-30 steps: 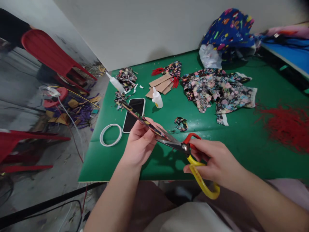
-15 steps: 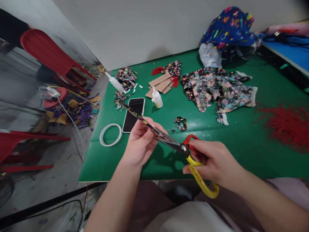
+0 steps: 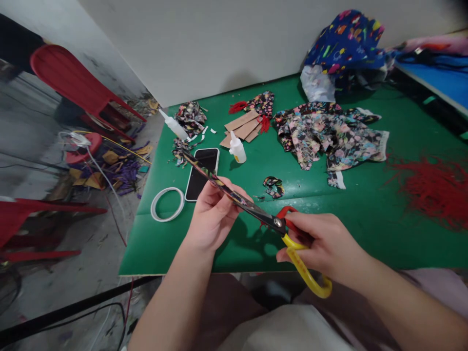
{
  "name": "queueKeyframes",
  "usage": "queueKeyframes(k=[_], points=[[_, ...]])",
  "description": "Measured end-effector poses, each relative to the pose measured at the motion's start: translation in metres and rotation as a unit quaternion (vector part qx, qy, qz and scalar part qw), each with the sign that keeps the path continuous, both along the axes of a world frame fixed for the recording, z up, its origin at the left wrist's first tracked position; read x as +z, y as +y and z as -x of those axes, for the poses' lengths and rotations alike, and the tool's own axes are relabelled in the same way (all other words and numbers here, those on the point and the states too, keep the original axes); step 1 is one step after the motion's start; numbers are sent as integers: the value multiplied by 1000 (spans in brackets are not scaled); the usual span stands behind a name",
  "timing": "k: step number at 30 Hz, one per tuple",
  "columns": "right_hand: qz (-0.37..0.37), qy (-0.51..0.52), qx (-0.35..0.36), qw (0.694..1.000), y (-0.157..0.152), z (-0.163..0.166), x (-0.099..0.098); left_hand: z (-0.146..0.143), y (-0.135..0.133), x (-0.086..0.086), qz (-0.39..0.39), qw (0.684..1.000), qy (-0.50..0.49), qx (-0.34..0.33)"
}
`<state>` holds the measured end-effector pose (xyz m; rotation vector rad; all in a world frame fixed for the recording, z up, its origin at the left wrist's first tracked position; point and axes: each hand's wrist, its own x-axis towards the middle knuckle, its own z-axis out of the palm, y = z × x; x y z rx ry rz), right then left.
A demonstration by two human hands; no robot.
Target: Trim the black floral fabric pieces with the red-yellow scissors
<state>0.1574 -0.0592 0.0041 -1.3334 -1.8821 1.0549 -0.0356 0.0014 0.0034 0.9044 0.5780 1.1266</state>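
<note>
My left hand point(image 3: 216, 214) pinches a narrow strip of dark floral fabric point(image 3: 203, 170), held slanting above the table. My right hand point(image 3: 325, 241) grips scissors point(image 3: 278, 223) with one red and one yellow handle. Their blades point up and left, lie along the fabric strip close to my left fingertips, and look nearly closed. Beneath the strip's far part lies a phone with a white edge point(image 3: 197, 183). Beyond my hands, a small ring of floral fabric point(image 3: 273, 187) rests on the green table point(image 3: 234, 253).
At the left is a tape roll point(image 3: 153, 209). White squeeze bottles point(image 3: 239, 152) stand near tan card pieces point(image 3: 241, 119). Floral cloth point(image 3: 329, 134) and a heap of red threads point(image 3: 435, 192) lie to the right. A red chair point(image 3: 69, 73) stands beyond the table's left edge.
The scissor blades have closed further along the fabric strip beside my left fingers. Both hands stay almost in the same place.
</note>
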Motion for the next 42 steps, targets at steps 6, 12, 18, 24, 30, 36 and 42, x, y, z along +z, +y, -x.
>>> queueKeyframes(k=[6, 12, 18, 24, 30, 36, 42], points=[[64, 27, 7, 998, 0, 0, -1, 0, 1, -1, 7, 1000, 13, 19], [85, 35, 16, 996, 2, 0, -3, 1, 1, -3, 23, 998, 31, 45], [153, 87, 18, 984, 2, 0, 0, 2, 1, -3, 34, 997, 40, 61], [238, 169, 67, 954, 1, -1, -3, 1, 2, -1, 42, 997, 35, 61], [210, 147, 58, 965, 3, -4, -3, 0, 1, 0, 35, 997, 27, 63], [124, 80, 52, 988, 4, -6, 0, 0, 2, 1, 41, 997, 27, 67], [89, -2, 45, 995, 3, -4, 0, -2, 1, 2, 37, 996, 29, 80]])
